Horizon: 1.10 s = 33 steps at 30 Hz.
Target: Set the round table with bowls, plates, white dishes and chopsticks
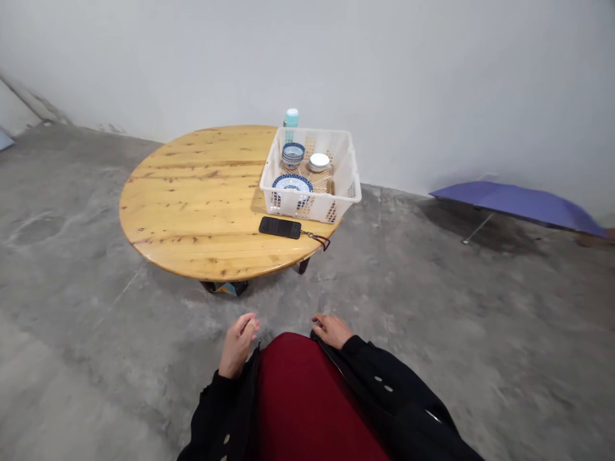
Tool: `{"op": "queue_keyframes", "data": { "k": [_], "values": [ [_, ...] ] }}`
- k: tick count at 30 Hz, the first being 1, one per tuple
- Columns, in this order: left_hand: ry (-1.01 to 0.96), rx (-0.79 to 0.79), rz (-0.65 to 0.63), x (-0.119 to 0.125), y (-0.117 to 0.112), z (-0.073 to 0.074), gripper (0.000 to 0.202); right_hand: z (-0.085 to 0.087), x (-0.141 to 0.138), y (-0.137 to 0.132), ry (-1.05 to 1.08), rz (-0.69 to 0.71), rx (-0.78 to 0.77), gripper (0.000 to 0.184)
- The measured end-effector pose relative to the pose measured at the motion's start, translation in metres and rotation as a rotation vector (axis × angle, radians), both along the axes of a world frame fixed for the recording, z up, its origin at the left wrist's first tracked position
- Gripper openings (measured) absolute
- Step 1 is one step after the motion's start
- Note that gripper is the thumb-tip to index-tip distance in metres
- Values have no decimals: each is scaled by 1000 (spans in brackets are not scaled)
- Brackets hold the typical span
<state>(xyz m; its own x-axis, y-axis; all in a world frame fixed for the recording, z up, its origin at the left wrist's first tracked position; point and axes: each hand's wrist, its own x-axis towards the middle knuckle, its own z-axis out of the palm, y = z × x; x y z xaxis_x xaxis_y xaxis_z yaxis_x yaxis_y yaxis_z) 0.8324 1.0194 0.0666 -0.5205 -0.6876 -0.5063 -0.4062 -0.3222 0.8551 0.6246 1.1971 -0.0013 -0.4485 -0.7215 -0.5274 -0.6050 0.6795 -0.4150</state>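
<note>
My left hand [239, 344] hovers in front of my body, fingers loosely bent and nothing in it. On the other side my right hand [332, 330] is beside the edge of my dark jacket, its fingers relaxed and holding nothing visible. Both are short of the round wooden table [192, 205]. On its right side stands a white plastic basket [307, 206]. Inside are a stack of blue-and-white bowls [293, 153], blue-rimmed plates [293, 184] and small white dishes [319, 161]. A black phone [280, 227] with a strap lies in front of the basket.
Behind the basket is a turquoise bottle [291, 118] with a white top. A purple umbrella [514, 202] lies opened on the concrete floor [432, 320] to the right. Under the table's front edge sits a dark box [230, 288]. A white wall runs behind.
</note>
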Motion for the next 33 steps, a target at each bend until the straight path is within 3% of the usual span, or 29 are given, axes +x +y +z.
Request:
{"op": "queue_keyframes", "data": {
  "k": [4, 7, 11, 14, 17, 20, 23, 27, 33],
  "values": [
    [-18, -45, -112, -3, -1, 0, 59, 9, -1, -8, -11, -8, 2, 34],
    [2, -88, -294, -2, 1, 9, 56, 28, 0, -13, -81, -2, -101, 31],
    [76, -122, -684, 3, 4, 36, 43, 70, 6, -16, -351, 72, -390, 32],
    [74, -227, -851, 4, 1, 61, 36, 99, 12, -17, -481, 189, -491, 32],
    [35, -305, -929, 1, -1, 80, 36, 116, 12, -16, -481, 284, -476, 27],
    [-18, -370, -978, -3, -1, 87, 28, 123, 6, -15, -425, 367, -424, 20],
    [-74, -449, -1012, -5, 0, 84, 19, 127, -2, -12, -304, 472, -351, 12],
    [-136, -526, -1069, -2, 0, 78, 13, 134, -8, -8, -186, 563, -248, 16],
    [-147, -500, -1074, 3, 1, 74, 15, 129, -8, -6, -121, 610, -184, 22]
  ]
}}
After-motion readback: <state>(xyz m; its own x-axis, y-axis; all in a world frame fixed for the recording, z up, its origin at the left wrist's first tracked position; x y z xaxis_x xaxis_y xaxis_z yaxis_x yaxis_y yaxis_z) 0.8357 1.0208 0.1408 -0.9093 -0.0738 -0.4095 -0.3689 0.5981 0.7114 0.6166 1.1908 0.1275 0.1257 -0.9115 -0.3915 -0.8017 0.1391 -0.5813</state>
